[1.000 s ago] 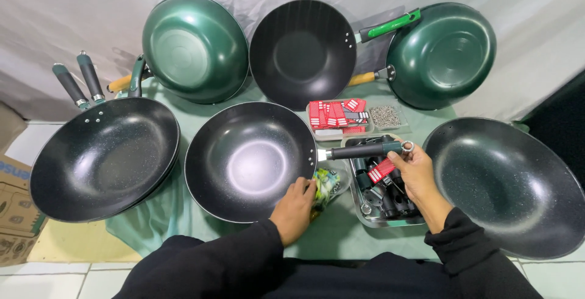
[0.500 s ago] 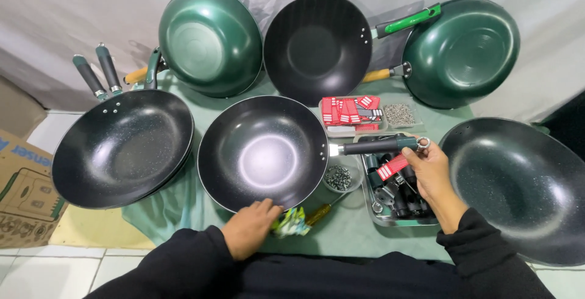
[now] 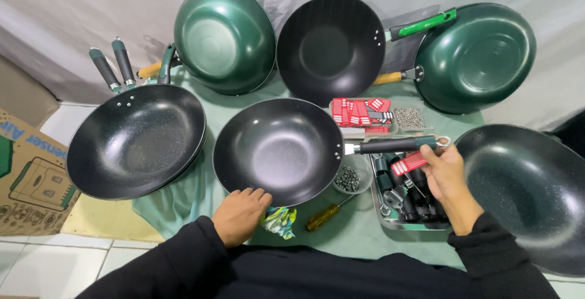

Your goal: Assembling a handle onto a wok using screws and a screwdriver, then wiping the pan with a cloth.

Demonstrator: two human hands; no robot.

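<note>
A table with a pale green cloth (image 3: 365, 238) stands on a white tile floor, and a grey sheet (image 3: 73, 7) hangs behind it. The middle wok (image 3: 277, 151) is the landmark here. Far left of it, on the floor, sits a brown cardboard box (image 3: 24, 177) with green print and a drawing on its side. Just left of the wok lies a black wok (image 3: 137, 140) with two dark handles. Behind the middle wok three woks lean on the sheet: a green one (image 3: 224, 38) to the left, a black one (image 3: 331, 48) straight behind, and a green one (image 3: 476, 58) to the right. The left hand (image 3: 241, 215) rests on the wok's near rim with its fingers curled over the edge, holding the rim lightly. Just right of that hand, under the rim, is a small bright wrapper (image 3: 280, 221), and next to it a screwdriver (image 3: 326, 215) with a yellow handle. Right of the wok sits a small bowl of screws (image 3: 348, 178). Behind that lie flat red and white packs (image 3: 361, 113). The right hand (image 3: 448, 174) is closed around the end of the wok's black handle (image 3: 396, 145). Below this hand is a metal tray (image 3: 405, 204) full of dark handles, with a red tag on top. Far right lies one more black wok (image 3: 530, 189).
</note>
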